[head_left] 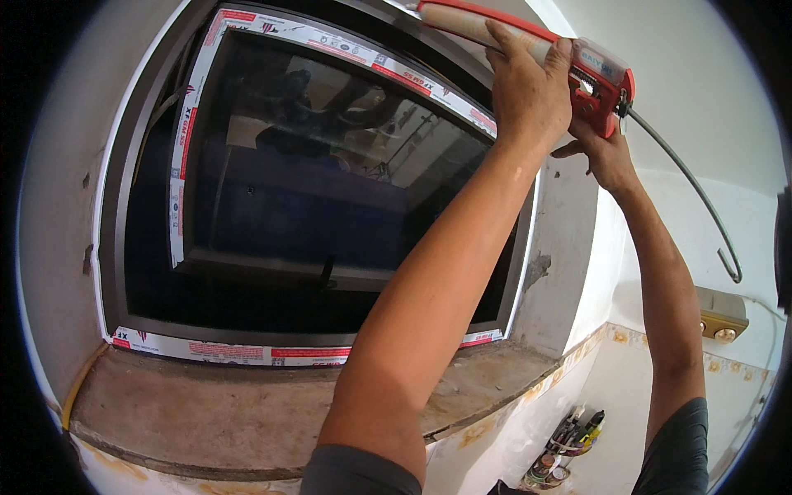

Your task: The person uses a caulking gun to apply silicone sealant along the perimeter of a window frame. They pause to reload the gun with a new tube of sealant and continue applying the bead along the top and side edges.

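Both of my hands hold up a red caulking gun (606, 115) at the top right. My left hand (532, 91) is wrapped round its barrel, where a pale sealant cartridge (462, 25) lies. Below and behind it, my right hand (606, 157) grips the handle by the trigger, partly hidden by the gun. A long bent metal plunger rod (689, 169) sticks out from the back and ends in a hook. The nozzle points left, close to the upper edge of a dark window (305, 206); whether its tip touches the frame I cannot tell.
Printed protective film (177, 173) lines parts of the grey window frame (115, 247). A rough, dusty sill (206, 404) runs below. The right reveal (553, 264) has chipped plaster. Lower right are a corner shelf with several bottles (569, 437) and a wall-mounted lamp unit (723, 318).
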Available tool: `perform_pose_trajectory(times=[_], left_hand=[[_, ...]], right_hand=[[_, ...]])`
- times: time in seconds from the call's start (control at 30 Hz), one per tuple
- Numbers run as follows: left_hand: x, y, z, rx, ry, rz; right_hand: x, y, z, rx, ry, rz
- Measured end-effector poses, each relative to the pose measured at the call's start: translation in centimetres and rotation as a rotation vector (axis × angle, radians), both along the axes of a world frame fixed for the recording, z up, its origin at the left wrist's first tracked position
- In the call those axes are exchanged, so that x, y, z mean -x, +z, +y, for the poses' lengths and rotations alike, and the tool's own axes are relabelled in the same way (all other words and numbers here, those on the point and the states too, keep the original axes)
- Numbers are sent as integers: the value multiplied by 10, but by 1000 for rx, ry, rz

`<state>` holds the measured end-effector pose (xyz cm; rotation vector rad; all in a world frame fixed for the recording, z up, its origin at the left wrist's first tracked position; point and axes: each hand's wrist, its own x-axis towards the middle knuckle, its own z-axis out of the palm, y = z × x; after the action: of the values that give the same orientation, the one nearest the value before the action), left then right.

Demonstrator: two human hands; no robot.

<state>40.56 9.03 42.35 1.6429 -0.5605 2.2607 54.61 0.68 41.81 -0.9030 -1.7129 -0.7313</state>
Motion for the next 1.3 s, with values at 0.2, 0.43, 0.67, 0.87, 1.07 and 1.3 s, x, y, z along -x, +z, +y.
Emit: perform_pose_trajectory(times=[0.2,0.43,0.67,0.87,1.07,1.3], left_hand=[[-6,6,7,14,8,3],[-6,9,16,17,44,42],[-6,12,20,6,6,46],[-6,18,30,46,44,54],[0,14,26,65,11,58],[-4,20,28,99,90,56]], right_hand=[[4,-3,1,6,-23,85],[5,-3,6,-10,-27,65],[4,3,12,-13,-12,56],[4,4,19,14,13,48],[-30,27,29,-72,-107,-62],[-19,20,35,32,170,-47]])
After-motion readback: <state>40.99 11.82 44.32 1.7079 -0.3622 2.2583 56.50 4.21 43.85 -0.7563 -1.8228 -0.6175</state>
